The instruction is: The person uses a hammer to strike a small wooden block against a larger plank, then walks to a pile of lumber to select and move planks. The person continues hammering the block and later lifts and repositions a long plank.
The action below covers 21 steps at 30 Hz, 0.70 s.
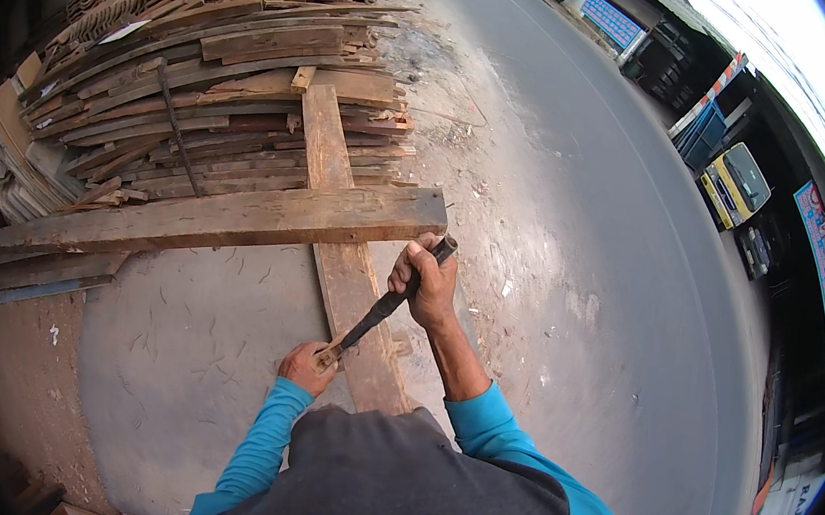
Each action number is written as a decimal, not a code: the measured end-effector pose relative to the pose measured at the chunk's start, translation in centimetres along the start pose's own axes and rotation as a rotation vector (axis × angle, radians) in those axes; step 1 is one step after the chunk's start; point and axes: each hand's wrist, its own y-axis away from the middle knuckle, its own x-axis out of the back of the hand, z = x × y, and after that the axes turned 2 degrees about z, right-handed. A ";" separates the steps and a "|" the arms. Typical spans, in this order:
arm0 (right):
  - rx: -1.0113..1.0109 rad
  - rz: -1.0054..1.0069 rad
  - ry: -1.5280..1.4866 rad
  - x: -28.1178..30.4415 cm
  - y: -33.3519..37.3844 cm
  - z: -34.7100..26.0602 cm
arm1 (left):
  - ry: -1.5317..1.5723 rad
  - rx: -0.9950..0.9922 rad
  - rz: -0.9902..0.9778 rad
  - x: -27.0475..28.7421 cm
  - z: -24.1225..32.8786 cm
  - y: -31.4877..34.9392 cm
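My right hand (pixel 428 284) is wrapped round the upper part of a dark metal bar (pixel 390 303), whose round end sticks out above my fist. The bar slants down to the left across a long plank (pixel 351 271). Its lower end meets a small tan piece of wood (pixel 326 357), which the fingers of my left hand (pixel 308 367) close on beside the plank's left edge. What the bar's tip does there is too small to tell. A thick wooden beam (pixel 236 219) lies across the plank, just beyond my right hand, with a nail at its right end.
A tall stack of old timber (pixel 235 128) stands ahead to the left, with roof tiles (pixel 107 9) behind it. Several loose nails lie on the grey ground sheet (pixel 190 365). An asphalt road (pixel 623 260) runs along the right, with a yellow truck (pixel 735 186) parked across it.
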 end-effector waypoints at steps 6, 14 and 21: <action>0.041 -0.096 0.138 -2.8 2.5 -1.4 | 0.115 -0.053 0.058 -2.2 -0.6 0.9; -0.028 0.076 0.008 1.7 -0.8 0.9 | 0.164 0.076 0.064 -5.1 -2.4 2.2; 0.072 -0.045 0.313 -3.1 3.7 1.5 | 0.066 0.165 0.048 -4.0 -0.4 3.2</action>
